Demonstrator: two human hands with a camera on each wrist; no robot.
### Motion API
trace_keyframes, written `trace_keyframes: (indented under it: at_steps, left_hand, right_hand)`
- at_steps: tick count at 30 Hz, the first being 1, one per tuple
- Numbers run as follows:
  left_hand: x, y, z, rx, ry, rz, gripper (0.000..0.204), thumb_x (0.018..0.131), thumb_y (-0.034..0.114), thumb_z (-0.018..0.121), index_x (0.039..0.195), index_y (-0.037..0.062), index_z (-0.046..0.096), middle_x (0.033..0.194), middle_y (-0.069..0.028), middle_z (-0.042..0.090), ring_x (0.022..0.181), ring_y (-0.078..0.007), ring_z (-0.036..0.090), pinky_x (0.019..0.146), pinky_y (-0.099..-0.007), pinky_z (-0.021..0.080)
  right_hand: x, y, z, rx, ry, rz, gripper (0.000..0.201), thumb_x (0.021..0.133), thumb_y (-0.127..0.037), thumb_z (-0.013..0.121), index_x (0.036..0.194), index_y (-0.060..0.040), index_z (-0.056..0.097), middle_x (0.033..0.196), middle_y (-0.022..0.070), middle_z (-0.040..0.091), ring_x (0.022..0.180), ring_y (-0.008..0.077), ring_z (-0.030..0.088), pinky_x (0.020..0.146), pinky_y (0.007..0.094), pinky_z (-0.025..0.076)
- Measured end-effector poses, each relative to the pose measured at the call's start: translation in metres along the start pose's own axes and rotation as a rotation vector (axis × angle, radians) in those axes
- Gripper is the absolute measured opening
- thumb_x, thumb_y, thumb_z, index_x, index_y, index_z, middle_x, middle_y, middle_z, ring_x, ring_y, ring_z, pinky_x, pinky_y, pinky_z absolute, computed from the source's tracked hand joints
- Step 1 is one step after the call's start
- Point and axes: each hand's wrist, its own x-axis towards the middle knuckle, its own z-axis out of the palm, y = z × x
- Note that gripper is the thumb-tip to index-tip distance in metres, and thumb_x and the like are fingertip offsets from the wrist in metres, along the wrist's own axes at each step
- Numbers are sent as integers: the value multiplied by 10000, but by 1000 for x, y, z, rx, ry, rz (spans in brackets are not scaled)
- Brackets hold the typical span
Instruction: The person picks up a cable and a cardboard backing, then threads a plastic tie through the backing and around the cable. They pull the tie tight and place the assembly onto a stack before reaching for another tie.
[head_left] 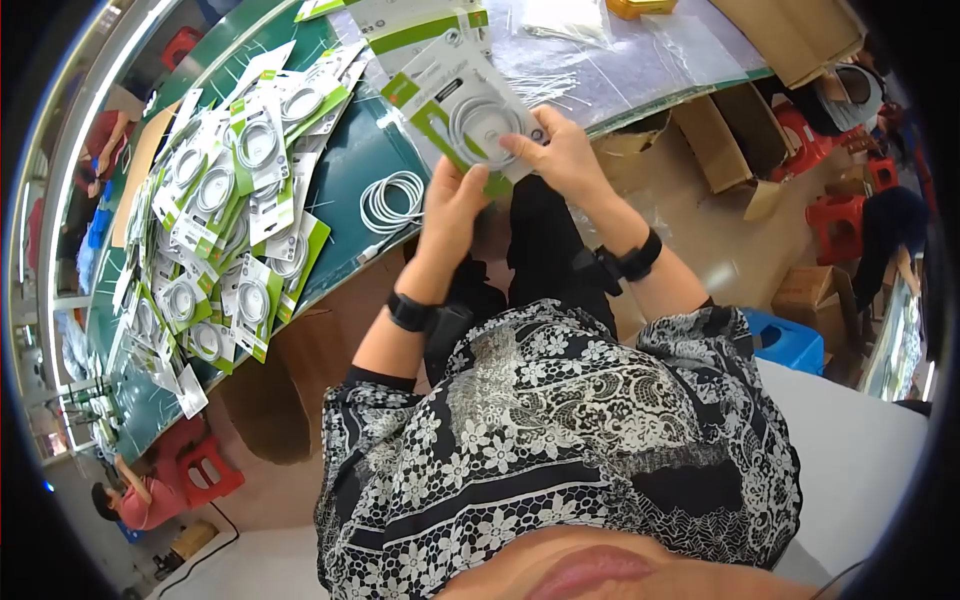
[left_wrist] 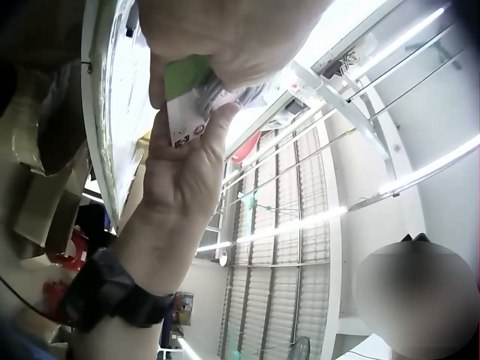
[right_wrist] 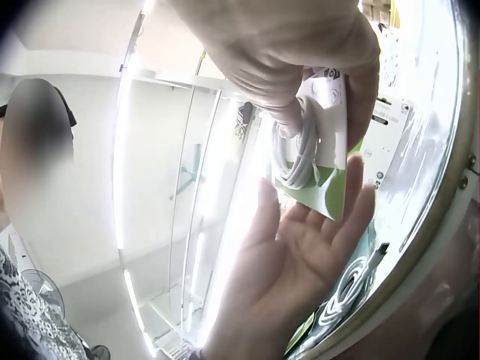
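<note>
A flat retail card with a coiled white charging cable (head_left: 485, 125) under clear plastic is held up in front of the body, at the table edge. My right hand (head_left: 563, 160) pinches its right side, thumb over the coil. At its green lower end is my left hand (head_left: 452, 215), thumb in front and fingers behind. In the right wrist view the left hand's palm (right_wrist: 300, 259) faces up beneath the packaged cable (right_wrist: 300, 150). The left wrist view shows the right hand's thumb (left_wrist: 221, 124) against the card.
A loose coiled white cable (head_left: 390, 203) lies at the green table's (head_left: 365, 150) edge. Left of it is a large heap of packaged cables (head_left: 215, 200). Beyond the held card are more cards (head_left: 420, 30) and white ties (head_left: 545, 88). Cardboard boxes (head_left: 735, 140) stand right.
</note>
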Motion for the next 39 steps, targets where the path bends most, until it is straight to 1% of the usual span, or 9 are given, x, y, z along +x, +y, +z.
trace_keyframes:
  at_steps: [1, 4, 8, 12, 24, 28, 33, 37, 39]
  left_hand:
    - [-2, -1, 10, -57, 19, 42, 252, 955, 138, 505, 1164, 3, 463, 1121, -111, 563, 983, -184, 607, 786, -316, 556]
    - [-9, -1, 24, -188, 67, 129, 257, 954, 135, 502, 1175, 11, 455, 1121, -102, 559, 993, -162, 595, 791, -302, 544]
    - [-16, 0, 20, -65, 0, 79, 279, 948, 106, 493, 1204, 15, 433, 1104, -81, 558, 983, -135, 567, 810, -280, 503]
    - [-20, -10, 16, 319, -19, 185, 319, 935, 66, 488, 1236, 6, 399, 1090, -71, 548, 962, -128, 543, 839, -273, 464]
    - [-42, -26, 36, 146, 14, 265, 401, 913, 21, 519, 1290, 5, 382, 1123, -53, 527, 1012, -112, 509, 888, -272, 429]
    - [-39, -29, 25, 258, -49, 233, 385, 945, 72, 510, 1303, 16, 380, 1145, -60, 524, 1032, -108, 504, 885, -269, 434]
    - [-31, -22, 13, -126, -90, 40, 308, 984, 161, 475, 1257, 25, 436, 1103, -48, 558, 974, -94, 539, 823, -241, 466]
    - [-30, -14, 12, -157, -57, 64, 271, 995, 204, 457, 1199, 26, 480, 1068, -39, 585, 934, -91, 570, 790, -231, 487]
    - [-31, -3, 15, -177, -17, 118, 254, 993, 213, 464, 1160, 26, 501, 1048, -34, 599, 919, -95, 589, 781, -235, 501]
  right_hand:
    - [-2, -2, 5, 1, -10, -3, 384, 771, -297, 759, 975, -11, 604, 982, 124, 610, 928, 197, 550, 801, 324, 453]
    - [-8, -6, 12, -169, 408, -551, 328, 732, -243, 767, 969, -65, 627, 1017, 73, 610, 982, 209, 529, 875, 326, 419]
    - [4, -21, -11, -636, 288, -1003, 304, 693, -190, 749, 968, -119, 638, 1031, 12, 599, 1030, 220, 513, 965, 368, 359]
    - [10, -30, -11, -688, 215, -1120, 307, 670, -142, 723, 966, -140, 641, 1015, -20, 588, 1022, 220, 517, 1013, 418, 310]
    - [17, -21, -14, -598, -134, -1034, 196, 724, -61, 674, 907, -96, 615, 813, 42, 517, 891, 221, 560, 969, 453, 384]
    - [20, -12, -8, -627, -133, -1034, 202, 733, -69, 673, 925, -87, 614, 830, 44, 532, 890, 239, 555, 952, 415, 397]
    - [12, -22, -15, -657, -163, -1107, 249, 731, -81, 680, 974, -106, 632, 904, 60, 560, 906, 258, 554, 927, 393, 410]
    - [0, -33, -21, -640, 112, -1165, 393, 752, -133, 700, 1129, -92, 597, 1007, 88, 570, 950, 240, 561, 939, 369, 416]
    - [-13, -21, -21, -310, 134, -765, 495, 779, -155, 702, 1229, -51, 523, 1105, 119, 557, 1025, 231, 549, 957, 360, 406]
